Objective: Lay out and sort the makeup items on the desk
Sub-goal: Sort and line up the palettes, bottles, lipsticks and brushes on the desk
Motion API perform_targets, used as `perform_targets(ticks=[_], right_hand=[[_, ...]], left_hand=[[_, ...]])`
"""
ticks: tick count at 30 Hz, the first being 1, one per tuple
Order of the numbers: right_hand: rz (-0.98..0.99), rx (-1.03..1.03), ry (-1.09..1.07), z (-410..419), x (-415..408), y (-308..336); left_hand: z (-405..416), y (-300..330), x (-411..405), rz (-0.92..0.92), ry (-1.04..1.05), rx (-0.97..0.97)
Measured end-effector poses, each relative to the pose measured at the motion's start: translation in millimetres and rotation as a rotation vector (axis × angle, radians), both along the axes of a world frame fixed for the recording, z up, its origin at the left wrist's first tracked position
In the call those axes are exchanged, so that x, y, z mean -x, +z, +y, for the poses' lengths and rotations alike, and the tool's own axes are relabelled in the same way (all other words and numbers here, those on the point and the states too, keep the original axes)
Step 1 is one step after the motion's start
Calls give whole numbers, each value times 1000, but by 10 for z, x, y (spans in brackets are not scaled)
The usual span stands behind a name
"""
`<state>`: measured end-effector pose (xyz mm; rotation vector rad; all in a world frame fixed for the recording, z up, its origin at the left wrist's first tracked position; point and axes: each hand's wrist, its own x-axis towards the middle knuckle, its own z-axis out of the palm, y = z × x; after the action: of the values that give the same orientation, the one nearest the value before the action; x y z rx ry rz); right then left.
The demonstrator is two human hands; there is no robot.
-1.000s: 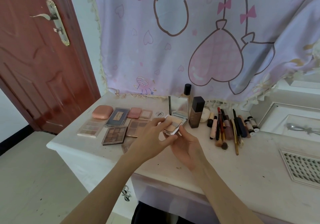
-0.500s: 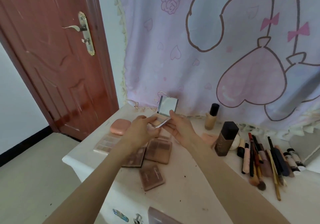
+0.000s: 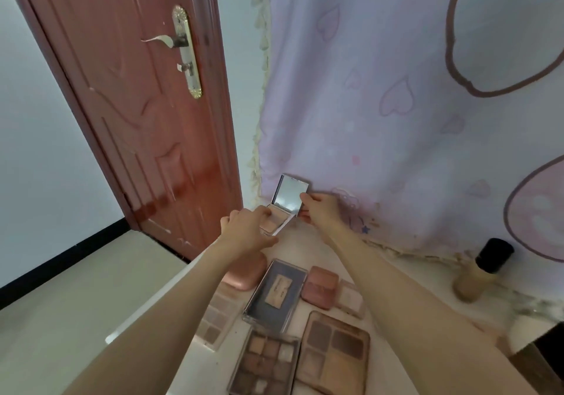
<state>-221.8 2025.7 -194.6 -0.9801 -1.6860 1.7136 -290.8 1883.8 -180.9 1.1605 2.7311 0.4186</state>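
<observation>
Compact (image 3: 282,211), lid open with mirror upright, sits at twelve o'clock from the palette group, at the far edge of the desk (image 3: 308,245) against the curtain (image 3: 396,120). Left hand (image 3: 247,231) grasps the base at its near side; right hand (image 3: 319,208) pinches the lid's right edge. Whether the base rests on the desk cannot be told. Recommendation: lower the base flat beyond the pink case (image 3: 244,275) and grey palette (image 3: 276,295), square it with that row, then let go with the left hand first, keeping the lid steadied so the hinge does not tip it backward.
</observation>
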Motion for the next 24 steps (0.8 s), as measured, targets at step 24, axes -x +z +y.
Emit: perform_targets(ticks=[24], right_hand=[[-104,-55,52,138,178,-207]], left_hand=[[47,-99,97,-96,84,126]])
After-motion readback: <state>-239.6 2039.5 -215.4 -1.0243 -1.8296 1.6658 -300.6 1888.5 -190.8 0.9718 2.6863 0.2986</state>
